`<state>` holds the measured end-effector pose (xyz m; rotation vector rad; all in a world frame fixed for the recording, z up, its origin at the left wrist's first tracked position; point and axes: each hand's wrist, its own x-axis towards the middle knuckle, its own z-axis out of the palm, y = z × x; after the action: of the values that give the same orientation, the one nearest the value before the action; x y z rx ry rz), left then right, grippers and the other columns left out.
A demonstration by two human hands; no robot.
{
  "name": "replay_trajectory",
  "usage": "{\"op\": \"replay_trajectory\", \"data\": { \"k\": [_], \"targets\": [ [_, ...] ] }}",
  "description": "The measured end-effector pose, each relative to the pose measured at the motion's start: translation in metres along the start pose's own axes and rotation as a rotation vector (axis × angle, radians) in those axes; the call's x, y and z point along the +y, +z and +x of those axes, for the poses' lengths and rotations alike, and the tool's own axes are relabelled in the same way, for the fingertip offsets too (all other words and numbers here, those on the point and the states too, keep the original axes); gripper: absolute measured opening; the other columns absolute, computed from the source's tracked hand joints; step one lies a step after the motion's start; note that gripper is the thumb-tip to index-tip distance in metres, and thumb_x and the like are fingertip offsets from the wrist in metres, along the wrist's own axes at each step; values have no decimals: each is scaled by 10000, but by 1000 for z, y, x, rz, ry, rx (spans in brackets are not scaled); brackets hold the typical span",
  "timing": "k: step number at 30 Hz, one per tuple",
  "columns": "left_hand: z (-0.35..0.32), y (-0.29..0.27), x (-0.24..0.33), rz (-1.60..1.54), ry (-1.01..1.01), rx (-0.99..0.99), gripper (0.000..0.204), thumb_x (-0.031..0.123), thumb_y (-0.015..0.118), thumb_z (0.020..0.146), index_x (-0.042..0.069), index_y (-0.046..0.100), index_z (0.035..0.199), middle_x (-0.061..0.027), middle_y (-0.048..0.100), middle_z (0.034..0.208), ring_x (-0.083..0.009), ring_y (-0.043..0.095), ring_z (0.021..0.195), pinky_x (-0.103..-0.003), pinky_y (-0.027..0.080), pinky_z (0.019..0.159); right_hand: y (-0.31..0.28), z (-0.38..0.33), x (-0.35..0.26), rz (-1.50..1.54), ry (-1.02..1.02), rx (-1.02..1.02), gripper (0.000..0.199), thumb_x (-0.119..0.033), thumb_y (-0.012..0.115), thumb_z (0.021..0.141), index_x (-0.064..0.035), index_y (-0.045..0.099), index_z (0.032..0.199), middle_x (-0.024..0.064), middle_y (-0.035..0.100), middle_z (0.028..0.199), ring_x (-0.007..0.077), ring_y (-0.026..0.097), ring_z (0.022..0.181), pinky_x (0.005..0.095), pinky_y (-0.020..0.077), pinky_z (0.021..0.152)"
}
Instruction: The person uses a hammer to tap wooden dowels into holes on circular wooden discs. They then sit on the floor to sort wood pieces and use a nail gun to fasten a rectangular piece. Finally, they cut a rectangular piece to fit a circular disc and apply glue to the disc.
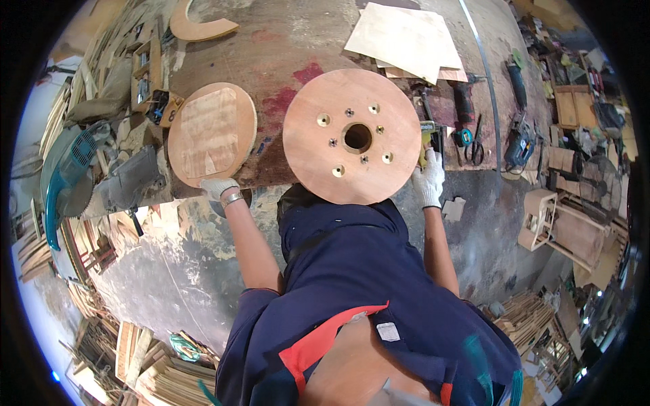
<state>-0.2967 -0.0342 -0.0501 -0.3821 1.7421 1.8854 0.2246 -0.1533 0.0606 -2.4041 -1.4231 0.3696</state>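
At the near edge of the workbench (261,172), my left hand (219,187) in a whitish work glove holds the rim of a round wooden disc (177,145); its fingertips are partly hidden. A pale, squarish veneer piece (213,132) lies on that disc. In front of me, another wooden disc (308,159) has a round centre hole ringed by smaller holes, some with metal fittings. My right hand (428,179), gloved too, is closed on a yellow-green tool (426,139) beside that disc's right edge. The tool's exact kind is partly hidden.
Thin pale boards (406,40) lie stacked at the back. On the right are a drill (464,105), scissors (477,145), an angle grinder (516,81) and a blue power tool (520,145). A teal circular saw (71,166) stands left. A curved wooden piece (196,27) lies far left.
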Motion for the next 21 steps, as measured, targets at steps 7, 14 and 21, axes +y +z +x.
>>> {"op": "replay_trajectory", "data": {
  "k": [7,14,21],
  "targets": [
    [-144,16,36,322,400,-267,562,298,580,1005,-26,427,1438,-211,489,1450,-315,531,1219,-457,430,1064,1,13,15,154,89,109,481,-136,678,844,-63,593,1312,204,634,1179,403,649,1043,475,530,892],
    [-163,1,3,569,620,-798,511,163,553,1032,-67,415,1466,-189,479,1480,-274,551,1246,-398,439,1062,11,132,-2,610,160,127,505,-222,705,912,32,582,1332,178,707,1123,248,700,971,387,562,825],
    [-201,-5,42,654,691,-812,429,150,551,1040,-57,498,1412,-168,586,1316,-243,572,1146,-380,457,1010,52,258,12,1555,755,61,192,-202,623,977,-50,563,1078,142,611,901,239,613,656,378,537,558]
  ]
}}
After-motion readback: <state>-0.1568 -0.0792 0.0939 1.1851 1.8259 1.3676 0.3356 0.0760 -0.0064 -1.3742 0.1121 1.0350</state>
